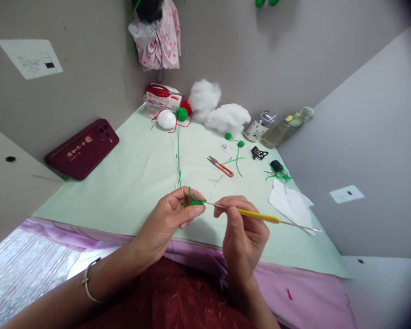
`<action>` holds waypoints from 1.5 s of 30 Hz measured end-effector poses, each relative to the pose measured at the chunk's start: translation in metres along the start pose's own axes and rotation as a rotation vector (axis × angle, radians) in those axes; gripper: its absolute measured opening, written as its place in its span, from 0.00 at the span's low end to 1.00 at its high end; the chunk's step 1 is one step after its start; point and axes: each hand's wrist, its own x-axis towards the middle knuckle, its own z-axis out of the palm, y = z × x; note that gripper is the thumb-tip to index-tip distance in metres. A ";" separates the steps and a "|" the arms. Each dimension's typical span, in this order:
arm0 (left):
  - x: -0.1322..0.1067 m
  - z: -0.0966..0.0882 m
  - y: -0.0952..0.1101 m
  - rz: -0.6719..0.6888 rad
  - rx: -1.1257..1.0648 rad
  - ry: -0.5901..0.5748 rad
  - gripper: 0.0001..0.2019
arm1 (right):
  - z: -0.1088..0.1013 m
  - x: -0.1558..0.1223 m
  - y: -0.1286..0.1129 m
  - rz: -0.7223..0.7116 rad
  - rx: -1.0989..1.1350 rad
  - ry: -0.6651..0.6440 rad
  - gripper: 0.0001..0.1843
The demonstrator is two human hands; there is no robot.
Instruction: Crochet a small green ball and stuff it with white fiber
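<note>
My left hand (169, 219) pinches a small green crochet piece (194, 201) between thumb and fingers, above the near edge of the pale green table (130, 183). My right hand (241, 233) grips a yellow-handled crochet hook (260, 216), its metal tip reaching into the green piece. Green yarn (178, 151) and a white strand run from the piece back across the table to a green yarn ball (181, 114) and a white ball (166, 119). A bracelet sits on my left wrist.
Orange thread snips (220, 166) lie mid-table. White stuffing (219, 112), a red yarn ball, a small box with red scissors, a pen cup (256, 130) and a bottle (286, 125) stand at the back. Green scraps, white paper (289, 201) at right. A dark red phone (82, 148) leans at left.
</note>
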 end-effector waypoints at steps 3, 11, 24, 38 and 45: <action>0.000 0.001 0.000 0.003 0.000 -0.005 0.09 | 0.001 0.000 0.000 -0.021 -0.033 0.002 0.10; 0.001 0.004 0.000 0.014 0.011 0.005 0.13 | 0.000 0.000 0.001 -0.104 -0.135 0.004 0.11; -0.001 0.001 0.002 0.014 0.042 0.009 0.24 | 0.000 0.002 0.002 -0.078 -0.128 0.042 0.10; -0.001 -0.001 0.002 0.022 0.020 -0.019 0.33 | -0.002 0.003 -0.002 -0.018 -0.011 -0.018 0.10; 0.001 -0.003 0.002 0.031 0.021 -0.050 0.42 | -0.003 0.003 -0.003 -0.035 0.013 -0.021 0.10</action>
